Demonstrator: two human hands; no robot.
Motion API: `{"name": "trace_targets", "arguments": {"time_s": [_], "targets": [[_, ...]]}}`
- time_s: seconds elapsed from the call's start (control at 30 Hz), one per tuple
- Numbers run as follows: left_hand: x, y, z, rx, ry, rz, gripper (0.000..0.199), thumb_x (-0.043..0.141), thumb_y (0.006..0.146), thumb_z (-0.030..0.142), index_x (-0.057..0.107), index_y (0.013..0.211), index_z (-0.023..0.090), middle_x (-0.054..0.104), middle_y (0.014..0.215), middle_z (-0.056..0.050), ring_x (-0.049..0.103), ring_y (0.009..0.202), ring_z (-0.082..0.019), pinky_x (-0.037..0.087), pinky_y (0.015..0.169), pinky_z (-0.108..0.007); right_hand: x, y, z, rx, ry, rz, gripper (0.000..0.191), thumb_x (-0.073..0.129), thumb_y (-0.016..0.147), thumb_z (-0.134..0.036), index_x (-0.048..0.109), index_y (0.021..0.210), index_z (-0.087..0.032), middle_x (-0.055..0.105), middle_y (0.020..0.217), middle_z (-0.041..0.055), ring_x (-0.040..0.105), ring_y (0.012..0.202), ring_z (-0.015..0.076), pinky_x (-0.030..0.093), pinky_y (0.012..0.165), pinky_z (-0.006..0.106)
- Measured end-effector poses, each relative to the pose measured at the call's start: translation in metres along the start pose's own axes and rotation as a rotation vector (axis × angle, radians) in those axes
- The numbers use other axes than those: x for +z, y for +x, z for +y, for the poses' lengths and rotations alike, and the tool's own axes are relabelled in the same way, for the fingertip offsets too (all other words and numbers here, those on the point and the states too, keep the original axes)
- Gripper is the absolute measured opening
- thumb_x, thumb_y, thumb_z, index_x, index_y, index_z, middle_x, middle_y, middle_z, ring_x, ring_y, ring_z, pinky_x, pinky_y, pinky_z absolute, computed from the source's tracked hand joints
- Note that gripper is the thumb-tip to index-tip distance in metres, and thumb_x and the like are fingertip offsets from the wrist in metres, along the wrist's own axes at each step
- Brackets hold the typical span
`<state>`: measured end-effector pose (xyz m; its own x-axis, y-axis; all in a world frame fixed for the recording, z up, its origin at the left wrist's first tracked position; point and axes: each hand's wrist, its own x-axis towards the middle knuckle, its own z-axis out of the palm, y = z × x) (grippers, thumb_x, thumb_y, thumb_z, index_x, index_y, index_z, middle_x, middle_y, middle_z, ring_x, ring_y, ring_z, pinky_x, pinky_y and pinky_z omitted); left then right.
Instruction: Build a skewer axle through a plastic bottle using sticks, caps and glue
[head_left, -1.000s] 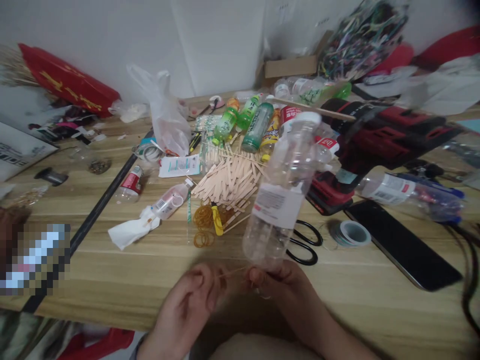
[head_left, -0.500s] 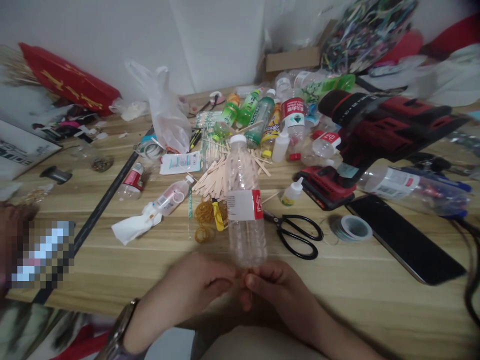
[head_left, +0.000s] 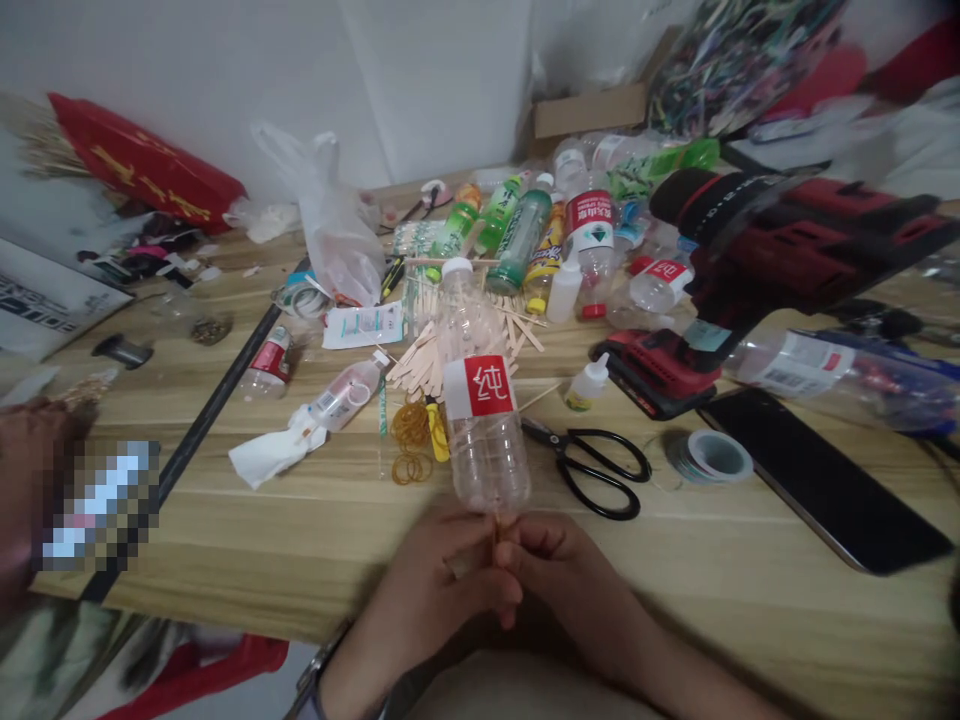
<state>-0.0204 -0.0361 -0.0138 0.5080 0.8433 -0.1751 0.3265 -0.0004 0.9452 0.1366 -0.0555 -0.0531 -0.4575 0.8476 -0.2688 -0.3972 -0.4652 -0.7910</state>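
Observation:
A clear plastic bottle with a white cap and a red and white label points away from me, its base near my hands. A thin wooden stick lies across behind its cap. My left hand and my right hand meet just below the base, fingertips pinched together on a small thin stick at the bottle's base. What exactly sits between the fingers is partly hidden. Black-handled scissors lie to the right of the bottle, and rubber bands to its left.
Flat wooden sticks and several bottles lie behind. At right are a red and black drill, a spool and a phone. A long black bar lies left. Another person's hand is at the far left.
The bottle has turned about its length, so the red label part now faces up, and its cap has shifted slightly left. My left hand has moved right, closer to my right hand.

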Motion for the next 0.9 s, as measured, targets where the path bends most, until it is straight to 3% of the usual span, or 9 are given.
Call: {"name": "trace_targets", "arguments": {"time_s": [0.17, 0.27, 0.4, 0.5, 0.6, 0.77, 0.9], "targets": [[0.013, -0.001, -0.006, -0.131, -0.362, 0.052, 0.029, 0.078, 0.076, 0.04, 0.067, 0.062, 0.017, 0.054, 0.057, 0.005, 0.05, 0.051, -0.011, 0.039, 0.055, -0.022, 0.002, 0.002, 0.012, 0.05, 0.145, 0.018, 0.039, 0.081, 0.075, -0.047, 0.066, 0.054, -0.018, 0.061, 0.052, -0.0033, 0.052, 0.053, 0.0102, 0.04, 0.062, 0.026], [0.014, -0.002, -0.007, -0.097, -0.404, 0.108, 0.028, 0.084, 0.07, 0.039, 0.069, 0.061, 0.017, 0.062, 0.061, 0.003, 0.057, 0.061, -0.013, 0.042, 0.061, -0.022, 0.004, 0.002, 0.017, 0.089, 0.284, 0.01, 0.034, 0.089, 0.064, -0.041, 0.066, 0.056, -0.018, 0.064, 0.06, -0.0033, 0.056, 0.062, 0.0113, 0.041, 0.069, 0.027], [0.012, -0.004, -0.011, -0.093, -0.419, 0.12, 0.022, 0.077, 0.079, 0.04, 0.077, 0.072, 0.02, 0.075, 0.074, -0.003, 0.068, 0.075, -0.02, 0.051, 0.074, -0.028, 0.007, 0.003, 0.02, 0.156, 0.467, -0.046, 0.04, 0.094, 0.054, -0.044, 0.073, 0.073, -0.017, 0.066, 0.071, -0.0009, 0.059, 0.071, 0.0135, 0.043, 0.076, 0.029], [0.013, -0.008, -0.017, -0.126, -0.405, 0.177, 0.021, 0.071, 0.085, 0.039, 0.08, 0.081, 0.02, 0.079, 0.085, -0.007, 0.07, 0.077, -0.022, 0.053, 0.073, -0.03, 0.005, 0.003, 0.019, 0.186, 0.572, -0.029, 0.032, 0.092, 0.056, -0.037, 0.072, 0.074, -0.019, 0.063, 0.072, -0.0037, 0.055, 0.071, 0.01, 0.041, 0.073, 0.025], [0.017, -0.01, -0.018, -0.169, -0.424, 0.228, 0.024, 0.07, 0.085, 0.039, 0.078, 0.074, 0.019, 0.079, 0.086, -0.008, 0.071, 0.077, -0.023, 0.053, 0.065, -0.028, 0.003, 0.002, 0.018, 0.225, 0.641, -0.017, 0.028, 0.087, 0.058, -0.037, 0.067, 0.069, -0.021, 0.059, 0.068, -0.0061, 0.051, 0.067, 0.0093, 0.041, 0.07, 0.024], [0.02, -0.008, -0.012, -0.138, -0.523, 0.36, 0.033, 0.067, 0.088, 0.047, 0.074, 0.076, 0.017, 0.075, 0.068, -0.006, 0.071, 0.069, -0.021, 0.053, 0.061, -0.028, 0.004, 0.003, 0.021, 0.273, 0.573, -0.031, 0.029, 0.08, 0.071, -0.041, 0.062, 0.066, -0.019, 0.037, 0.048, -0.0101, 0.035, 0.054, 0.008, 0.036, 0.064, 0.023], [0.016, -0.005, -0.007, -0.131, -0.588, 0.382, 0.034, 0.073, 0.084, 0.048, 0.071, 0.071, 0.016, 0.07, 0.057, -0.002, 0.067, 0.06, -0.017, 0.053, 0.066, -0.027, -0.002, 0.001, 0.019, 0.237, 0.431, -0.064, 0.027, 0.076, 0.073, -0.036, 0.06, 0.061, -0.018, 0.041, 0.041, -0.0091, 0.029, 0.048, 0.0078, 0.029, 0.055, 0.022]]}}
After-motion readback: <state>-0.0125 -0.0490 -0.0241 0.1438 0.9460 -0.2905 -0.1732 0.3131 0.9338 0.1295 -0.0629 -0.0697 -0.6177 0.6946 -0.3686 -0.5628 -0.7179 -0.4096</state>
